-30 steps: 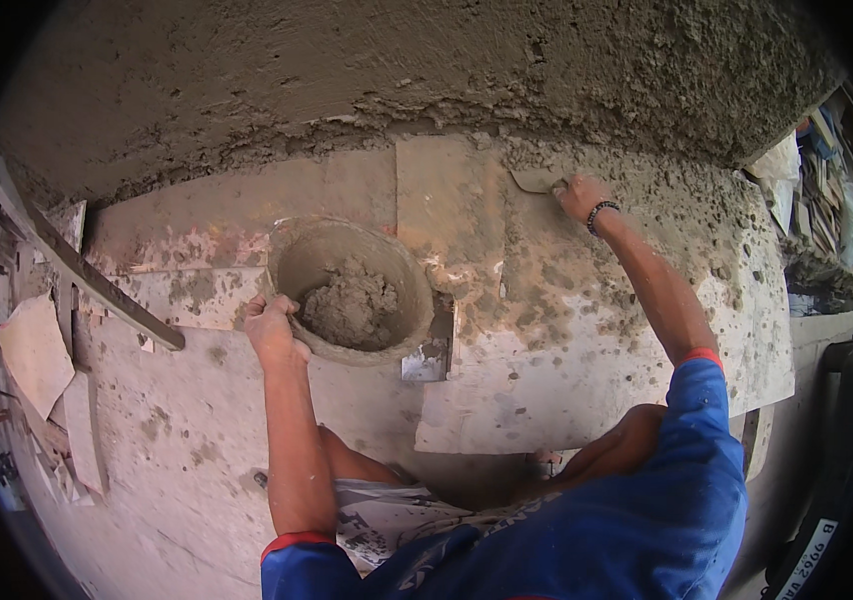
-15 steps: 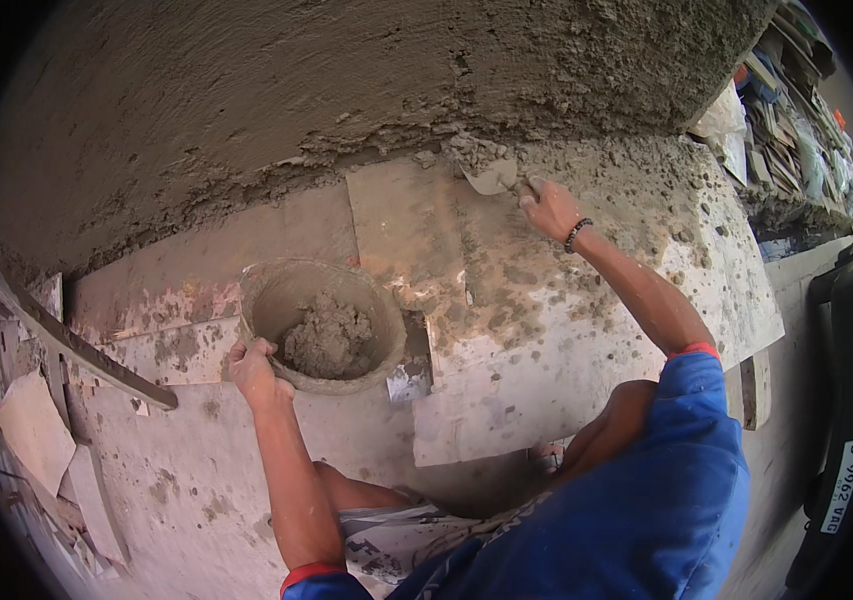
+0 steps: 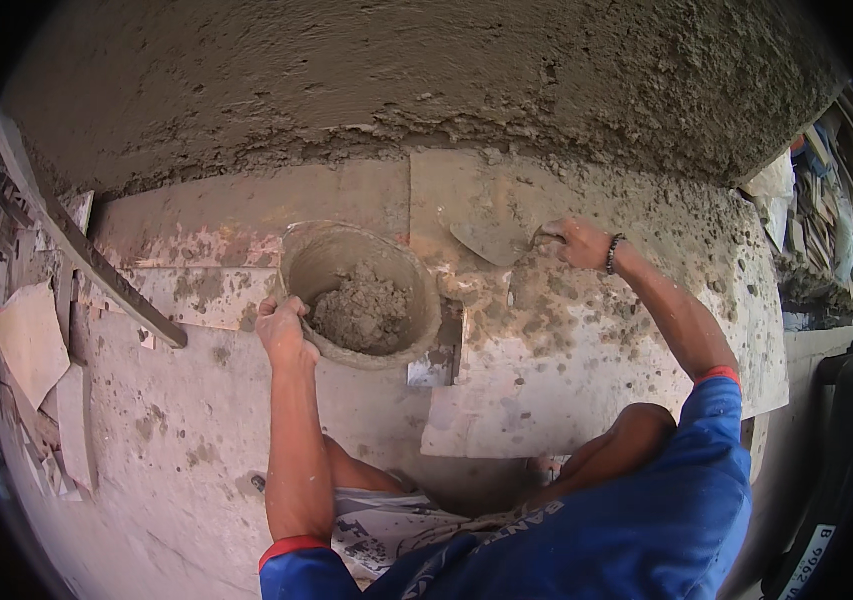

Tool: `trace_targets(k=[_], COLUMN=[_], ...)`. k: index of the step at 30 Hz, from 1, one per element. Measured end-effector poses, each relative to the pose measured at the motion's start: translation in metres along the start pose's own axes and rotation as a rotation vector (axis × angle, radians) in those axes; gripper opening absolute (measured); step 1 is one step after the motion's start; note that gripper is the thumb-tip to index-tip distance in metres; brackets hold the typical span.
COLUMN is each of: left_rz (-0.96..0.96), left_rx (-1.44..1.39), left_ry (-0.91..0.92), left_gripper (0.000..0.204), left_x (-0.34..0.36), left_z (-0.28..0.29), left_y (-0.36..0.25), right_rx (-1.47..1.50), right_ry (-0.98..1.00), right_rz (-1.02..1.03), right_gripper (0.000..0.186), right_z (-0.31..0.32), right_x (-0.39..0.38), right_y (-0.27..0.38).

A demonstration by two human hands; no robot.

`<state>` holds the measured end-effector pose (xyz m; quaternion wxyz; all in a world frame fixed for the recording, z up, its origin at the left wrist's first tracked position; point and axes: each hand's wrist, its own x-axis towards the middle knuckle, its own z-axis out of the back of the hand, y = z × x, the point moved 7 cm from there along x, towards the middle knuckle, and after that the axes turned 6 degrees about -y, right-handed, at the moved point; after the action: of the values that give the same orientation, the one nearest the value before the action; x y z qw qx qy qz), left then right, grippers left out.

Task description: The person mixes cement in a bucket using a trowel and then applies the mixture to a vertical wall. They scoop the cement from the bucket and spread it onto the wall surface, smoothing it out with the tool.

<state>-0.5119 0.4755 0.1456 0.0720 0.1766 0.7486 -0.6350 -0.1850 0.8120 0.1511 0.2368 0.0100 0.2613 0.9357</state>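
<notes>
My left hand (image 3: 287,332) grips the near-left rim of a mortar-caked bucket (image 3: 425,330), its fingers closed over the edge. Inside lies a heap of wet grey mortar (image 3: 362,308). To the right, my right hand (image 3: 579,243) is wrapped round the handle of a trowel (image 3: 495,238); a dark bead bracelet circles that wrist. The trowel's blade points left, low over the splattered boards (image 3: 507,400). Mortar of the same colour as the boards makes the blade's load hard to make out.
A freshly coated mortar wall (image 3: 347,70) rises along the far side. At left a long wooden plank (image 3: 97,250) leans beside broken board pieces (image 3: 32,335). Stacked scrap wood (image 3: 832,190) stands at far right, with a dark vehicle end (image 3: 837,440) nearer me.
My right hand has drawn the trowel back from the mortar at the wall's foot, toward the bucket. My left hand stays on the rim. The whole view has shifted somewhat.
</notes>
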Motion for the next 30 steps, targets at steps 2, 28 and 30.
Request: trace_targets(k=[2,28,30], left_rz=[0.002,0.028,0.016], left_rx=[-0.003,-0.142,-0.121], left_ry=[-0.004,-0.082,-0.103], left_gripper=[0.03,0.028,0.025], left_x=[-0.001,0.003,0.01], left_z=[-0.003,0.004,0.004], left_y=[0.002,0.006,0.01], right_rx=[0.044,-0.308,-0.234], right_ry=[0.116,-0.526,-0.471], right_rz=[-0.083,0.186,0.319], right_gripper=[0.038,0.038,0.035], right_z=[-0.009,0.048,0.038], right_x=[0.007,0.075,0.061], right_y=[-0.009,0.04,0.102])
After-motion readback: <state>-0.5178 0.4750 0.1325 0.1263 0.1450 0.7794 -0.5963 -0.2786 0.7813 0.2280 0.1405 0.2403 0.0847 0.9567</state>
